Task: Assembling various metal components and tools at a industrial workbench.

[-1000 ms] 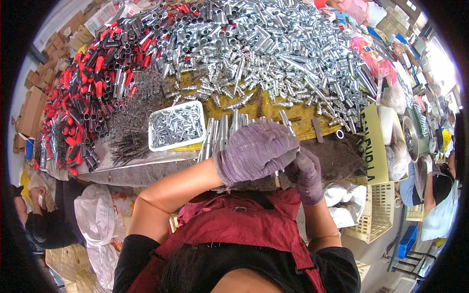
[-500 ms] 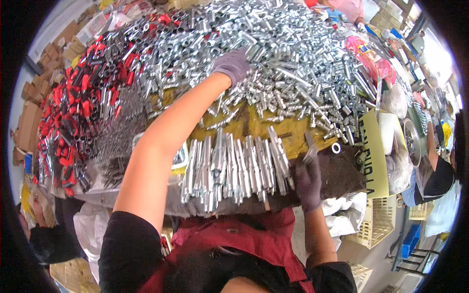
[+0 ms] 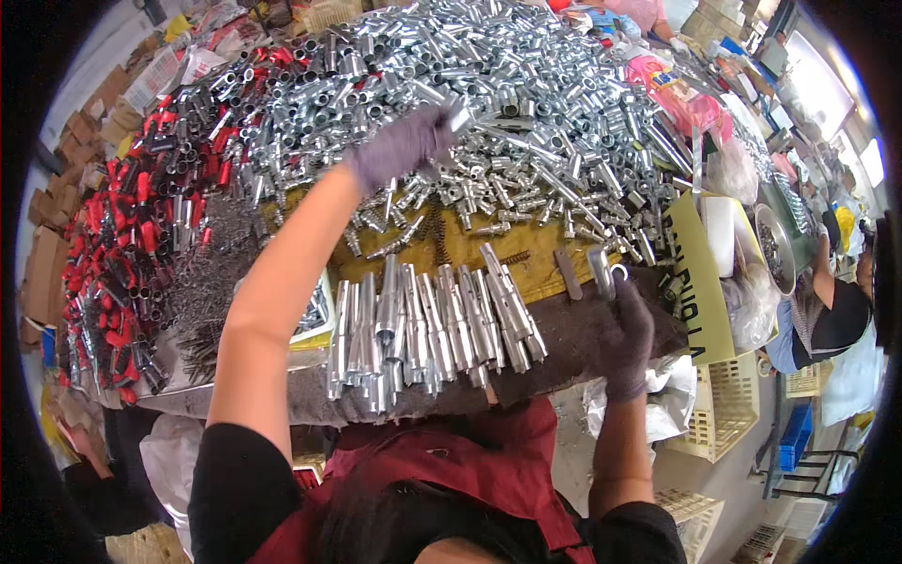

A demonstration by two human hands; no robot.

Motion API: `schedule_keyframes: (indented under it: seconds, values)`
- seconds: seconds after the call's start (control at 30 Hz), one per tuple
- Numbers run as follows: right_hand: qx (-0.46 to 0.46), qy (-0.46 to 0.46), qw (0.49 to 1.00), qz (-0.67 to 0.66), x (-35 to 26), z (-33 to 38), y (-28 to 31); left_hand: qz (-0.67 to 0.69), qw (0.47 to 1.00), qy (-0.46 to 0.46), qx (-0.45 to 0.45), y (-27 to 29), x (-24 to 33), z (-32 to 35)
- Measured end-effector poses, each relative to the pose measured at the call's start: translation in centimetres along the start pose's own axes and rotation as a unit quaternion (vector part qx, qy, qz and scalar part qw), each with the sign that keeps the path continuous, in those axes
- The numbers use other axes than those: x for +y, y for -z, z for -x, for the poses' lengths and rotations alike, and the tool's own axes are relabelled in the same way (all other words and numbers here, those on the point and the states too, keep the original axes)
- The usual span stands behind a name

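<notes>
Reaching far forward across the bench, the left hand (image 3: 399, 146), in a purple glove, has its fingers curled on a short silver tube (image 3: 458, 115) at the near slope of the great heap of silver tubes (image 3: 526, 85); the piece sticks out past the fingertips, its long axis running up and to the right, away from the body. The right hand (image 3: 628, 334), gloved the same, sits low at the bench's near edge, closed around a small metal tool with a ring end (image 3: 606, 273) that stands upright from the fist. Between the two arms lies a row of assembled silver fittings (image 3: 427, 329), laid side by side on grey felt (image 3: 583, 329), their long axes pointing away from the person toward the heap. The grasped tube is well apart from the right hand and from that row, so the left hand is the one nearer the heap. Red-handled parts (image 3: 122, 235) fill the bench's left side, and a yellow cloth (image 3: 470, 246) shows beneath the loose tubes.
</notes>
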State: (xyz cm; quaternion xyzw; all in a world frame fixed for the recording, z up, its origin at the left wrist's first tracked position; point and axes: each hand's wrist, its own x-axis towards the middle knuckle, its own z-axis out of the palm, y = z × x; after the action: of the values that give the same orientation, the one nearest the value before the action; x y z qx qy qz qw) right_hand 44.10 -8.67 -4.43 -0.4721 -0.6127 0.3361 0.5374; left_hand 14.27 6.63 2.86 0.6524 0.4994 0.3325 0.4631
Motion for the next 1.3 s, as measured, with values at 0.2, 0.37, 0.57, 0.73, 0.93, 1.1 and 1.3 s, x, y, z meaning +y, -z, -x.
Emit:
schedule_keyframes:
  seconds: [0.2,0.37,0.57,0.73,0.93,1.1,1.3]
  values:
    - [-0.143,0.238,0.898,0.342,-8.0,-3.4,-3.3,-0.173,0.948,-0.246,-0.105,-3.5,1.0,13.6]
    - [-0.282,0.33,0.756,0.489,-14.1,-2.9,-5.3,-0.177,0.976,-0.115,-0.05,-2.9,0.4,19.7]
    - [-0.254,0.502,0.695,0.448,-17.4,-0.5,-8.0,-0.127,0.966,-0.221,0.032,-6.7,-1.8,21.9]
    - [-0.282,0.303,0.853,0.317,-15.4,1.4,-7.5,0.316,0.906,-0.219,0.179,-9.9,-0.8,24.3]
    - [-0.427,0.227,0.865,0.138,-8.2,6.5,-9.4,0.43,0.873,-0.213,0.092,-12.6,0.0,27.1]
    - [-0.474,0.212,0.823,0.231,-7.5,4.8,-8.0,0.411,0.837,-0.309,0.188,-11.1,1.5,26.0]
    - [-0.313,0.211,0.852,0.363,-4.4,-1.7,-7.3,0.111,0.891,-0.43,0.097,-10.7,1.8,20.3]
